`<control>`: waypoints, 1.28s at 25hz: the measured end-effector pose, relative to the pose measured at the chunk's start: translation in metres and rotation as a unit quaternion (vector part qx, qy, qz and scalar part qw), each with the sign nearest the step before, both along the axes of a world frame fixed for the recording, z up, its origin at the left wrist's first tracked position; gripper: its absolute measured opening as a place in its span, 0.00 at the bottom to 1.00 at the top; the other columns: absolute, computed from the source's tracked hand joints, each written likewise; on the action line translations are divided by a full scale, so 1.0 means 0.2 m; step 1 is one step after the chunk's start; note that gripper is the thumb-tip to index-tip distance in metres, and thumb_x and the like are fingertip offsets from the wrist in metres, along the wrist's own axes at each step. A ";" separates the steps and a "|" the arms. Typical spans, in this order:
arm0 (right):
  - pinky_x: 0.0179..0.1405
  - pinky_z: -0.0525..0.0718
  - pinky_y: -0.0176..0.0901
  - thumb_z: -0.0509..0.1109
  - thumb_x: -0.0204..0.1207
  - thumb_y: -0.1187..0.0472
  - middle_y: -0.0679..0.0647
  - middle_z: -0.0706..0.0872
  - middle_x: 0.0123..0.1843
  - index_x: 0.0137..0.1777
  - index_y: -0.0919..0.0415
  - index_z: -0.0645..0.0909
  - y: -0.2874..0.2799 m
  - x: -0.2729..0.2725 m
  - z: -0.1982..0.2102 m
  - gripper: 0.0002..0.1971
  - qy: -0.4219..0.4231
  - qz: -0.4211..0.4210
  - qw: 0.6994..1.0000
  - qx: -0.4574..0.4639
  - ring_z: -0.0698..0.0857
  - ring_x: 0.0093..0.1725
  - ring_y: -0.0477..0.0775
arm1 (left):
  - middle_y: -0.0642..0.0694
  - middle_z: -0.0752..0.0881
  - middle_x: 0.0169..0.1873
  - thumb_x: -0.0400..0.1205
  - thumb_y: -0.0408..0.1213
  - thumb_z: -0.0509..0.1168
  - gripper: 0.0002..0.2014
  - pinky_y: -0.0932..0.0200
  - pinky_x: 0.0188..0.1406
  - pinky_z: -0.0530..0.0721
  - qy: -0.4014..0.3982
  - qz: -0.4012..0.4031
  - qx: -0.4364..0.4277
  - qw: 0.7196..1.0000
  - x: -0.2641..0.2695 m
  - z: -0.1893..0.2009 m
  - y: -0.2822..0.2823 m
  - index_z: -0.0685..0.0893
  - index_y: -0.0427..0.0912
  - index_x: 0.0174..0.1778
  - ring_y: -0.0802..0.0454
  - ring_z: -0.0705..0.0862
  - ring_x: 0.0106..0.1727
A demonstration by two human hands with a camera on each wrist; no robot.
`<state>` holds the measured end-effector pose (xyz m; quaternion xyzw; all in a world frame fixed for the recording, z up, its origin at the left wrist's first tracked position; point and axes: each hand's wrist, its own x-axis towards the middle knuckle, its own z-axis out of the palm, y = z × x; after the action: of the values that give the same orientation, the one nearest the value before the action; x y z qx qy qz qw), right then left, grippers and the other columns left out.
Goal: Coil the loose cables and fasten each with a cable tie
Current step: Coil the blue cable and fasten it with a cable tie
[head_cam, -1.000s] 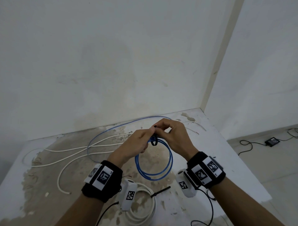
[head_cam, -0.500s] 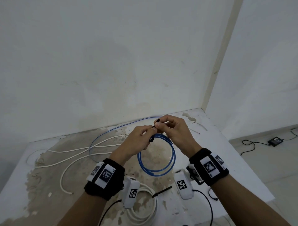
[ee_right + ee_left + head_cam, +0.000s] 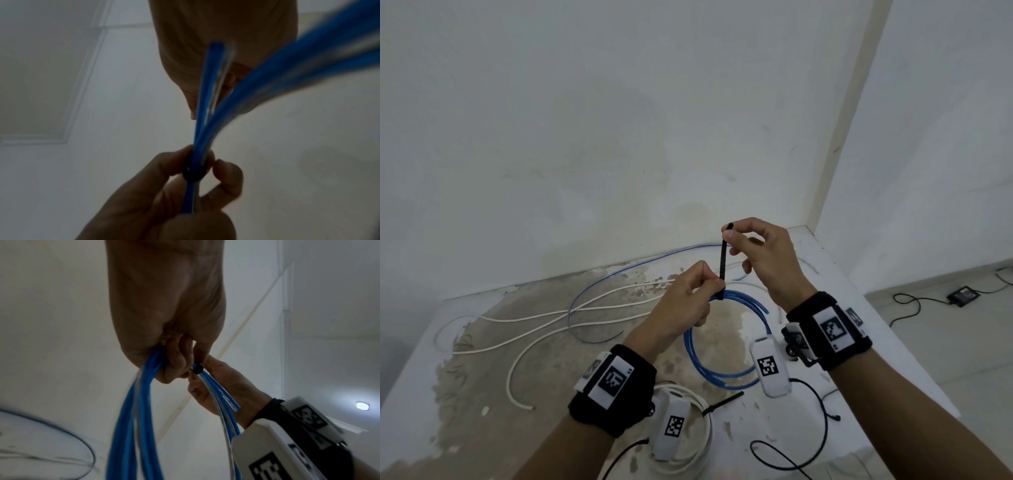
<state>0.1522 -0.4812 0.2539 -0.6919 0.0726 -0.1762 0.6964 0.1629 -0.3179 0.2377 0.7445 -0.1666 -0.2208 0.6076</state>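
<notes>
A blue cable coil (image 3: 722, 382) hangs above the stained white table (image 3: 893, 359). My left hand (image 3: 717, 285) pinches the coil's top, right where a black cable tie (image 3: 722, 267) loops round the strands. From there the tie's tail runs straight up to my right hand (image 3: 729, 236), which pinches its end between thumb and forefinger. In the left wrist view the blue strands (image 3: 131, 418) drop from my fist and the tie's loop (image 3: 198, 368) sits beside my fingers. The right wrist view shows the tie's loop (image 3: 193, 175) snug round the blue strands (image 3: 205, 97), with left fingertips (image 3: 224, 172) on either side.
A white coil (image 3: 700, 431) fastened with a black tie (image 3: 722, 401) lies at the near edge. Loose white cables (image 3: 551, 318) and a thin loose blue cable (image 3: 592, 291) sprawl over the left and back. Walls close the back and right corner. A black adapter (image 3: 962, 294) lies on the floor.
My right hand has lifted away from the left, drawing the tie's tail upward through its head. The loop has closed tighter on the blue coil. My left hand keeps its pinch.
</notes>
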 end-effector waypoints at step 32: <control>0.26 0.74 0.46 0.49 0.92 0.51 0.49 0.67 0.25 0.49 0.65 0.76 0.27 -0.21 -0.38 0.21 0.153 0.061 0.982 0.090 0.67 0.21 0.47 | 0.47 0.76 0.31 0.90 0.43 0.52 0.14 0.52 0.31 0.84 0.087 0.156 -0.041 0.983 -0.03 -0.26 0.16 0.80 0.41 0.60 0.54 0.79 0.24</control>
<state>0.1109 -0.4277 0.1777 -0.6480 0.1513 -0.0185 0.7462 0.1562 -0.2861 0.1866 0.7137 -0.0040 -0.1808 0.6767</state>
